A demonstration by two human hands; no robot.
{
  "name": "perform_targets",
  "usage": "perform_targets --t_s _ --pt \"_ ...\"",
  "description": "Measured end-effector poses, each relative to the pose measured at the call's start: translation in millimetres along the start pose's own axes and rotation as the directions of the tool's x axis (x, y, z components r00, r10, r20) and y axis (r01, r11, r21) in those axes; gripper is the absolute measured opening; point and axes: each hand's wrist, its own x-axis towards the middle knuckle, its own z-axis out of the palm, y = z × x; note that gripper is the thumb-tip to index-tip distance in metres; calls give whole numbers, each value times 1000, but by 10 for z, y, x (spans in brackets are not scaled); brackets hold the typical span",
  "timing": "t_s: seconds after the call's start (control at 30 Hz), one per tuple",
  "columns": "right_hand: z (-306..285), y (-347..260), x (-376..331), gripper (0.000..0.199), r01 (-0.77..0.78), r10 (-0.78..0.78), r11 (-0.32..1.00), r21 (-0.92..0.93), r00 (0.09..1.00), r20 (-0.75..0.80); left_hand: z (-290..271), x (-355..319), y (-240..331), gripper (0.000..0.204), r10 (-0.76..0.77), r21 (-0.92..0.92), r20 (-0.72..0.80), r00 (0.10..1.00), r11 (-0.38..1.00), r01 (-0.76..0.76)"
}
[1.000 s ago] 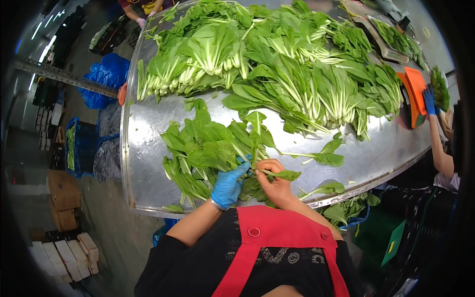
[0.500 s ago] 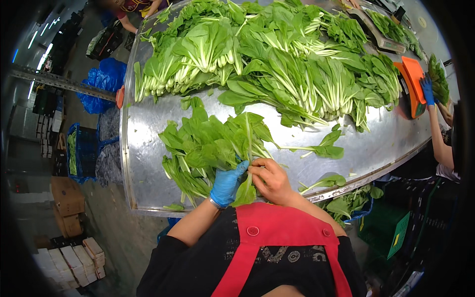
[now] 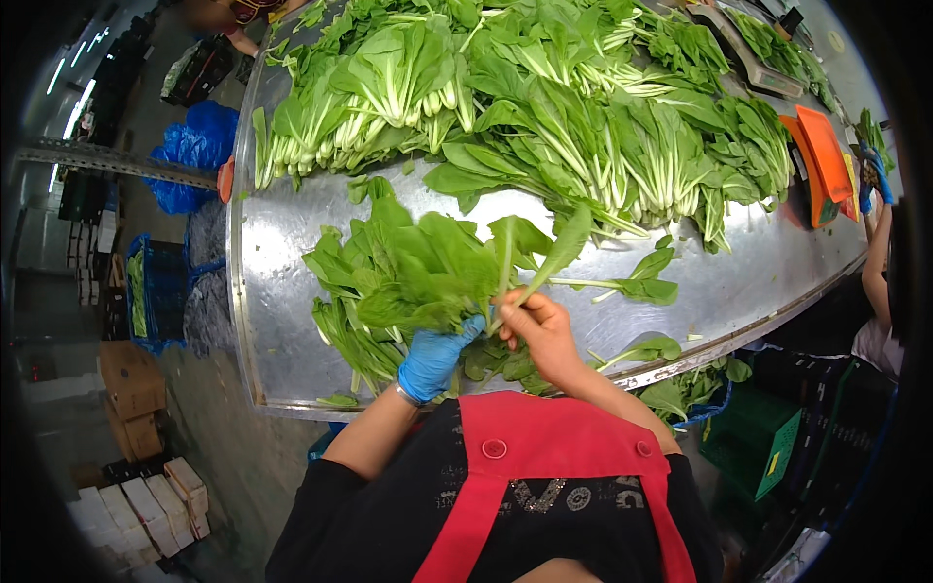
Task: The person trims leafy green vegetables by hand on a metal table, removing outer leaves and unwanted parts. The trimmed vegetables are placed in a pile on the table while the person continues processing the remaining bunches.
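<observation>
My left hand (image 3: pixel 431 363), in a blue glove, is closed around the stems of a bunch of bok choy (image 3: pixel 428 257), its leaves fanned away from me. Just right of it, my bare right hand (image 3: pixel 544 335) pinches a single bok choy leaf (image 3: pixel 567 251) by its stalk; the leaf tilts up to the right. The fingertips of both hands are close together, and the stem ends in the left hand are hidden. More bok choy (image 3: pixel 355 340) lies on the metal table (image 3: pixel 277 282) beside and under the bunch. Loose leaves (image 3: pixel 646 290) rest to the right.
A large heap of bok choy (image 3: pixel 408 83) covers the table's far side. An orange scale (image 3: pixel 821 160) stands at the right, near a co-worker's gloved hand (image 3: pixel 878 175). Below the front edge are a blue-lined crate of leaves (image 3: pixel 695 396) and a green crate (image 3: pixel 753 437).
My right hand has raised a leaf that hung down between my hands; it now points up and right. My left hand has shifted slightly left. The co-worker's hand has moved away from the orange scale.
</observation>
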Motion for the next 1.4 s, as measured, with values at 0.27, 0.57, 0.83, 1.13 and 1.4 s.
perform_targets --t_s 0.27,0.57,0.83,1.13,1.4 --pt "185 -295 -6 18 37 -51 993 115 991 122 60 9 140 21 -43 -180 -8 999 983 41" --pt "-3 -400 47 14 397 -309 832 387 911 -272 -112 -30 173 24 91 -754 61 994 657 -14" --pt "-157 -343 32 15 340 -389 234 -911 891 233 -334 -216 747 26 397 -565 -158 904 715 -412" --pt "-365 -134 80 12 141 -221 804 -578 973 -71 -212 -177 592 26 308 -536 -62 949 792 -293" --pt "-437 -226 270 11 -61 64 998 21 965 -253 -116 -104 760 24 300 -395 -68 951 868 -302"
